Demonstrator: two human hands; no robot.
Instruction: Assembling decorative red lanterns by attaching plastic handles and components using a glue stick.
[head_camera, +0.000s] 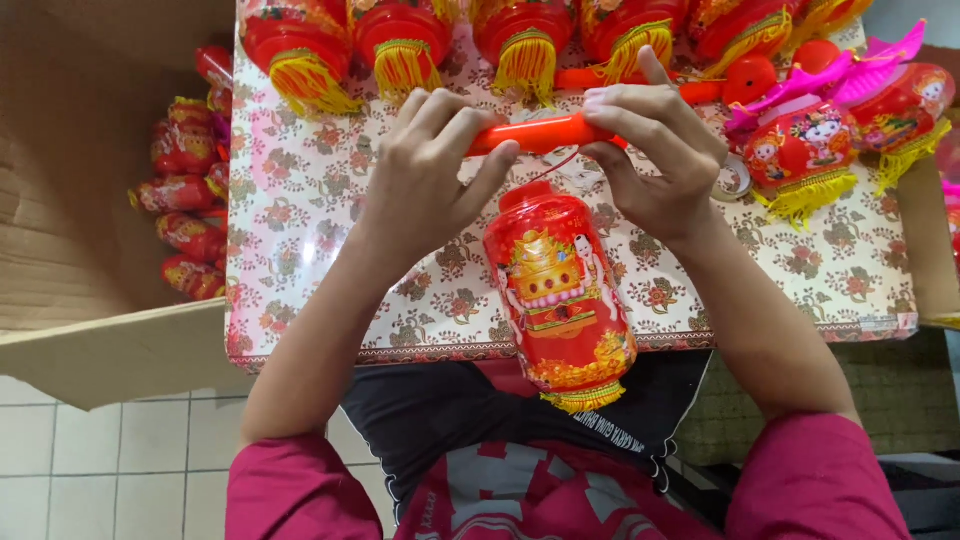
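Seen from above, a person's left hand (425, 175) and right hand (655, 150) both close their fingers around a smooth orange plastic stick (535, 132), held level between them. A thin red cord runs from the stick to a red and gold lantern (562, 295) hanging just below the hands, over the table's near edge; whether the cord is fully fastened cannot be told. The lantern is a glossy cylinder with printed figures and a yellow fringe. Beyond the hands, a row of finished lanterns (400, 45) lies on the floral tablecloth (300, 220). Left of the left hand, a cardboard box (80, 200) holds flattened lantern bodies (185, 200).
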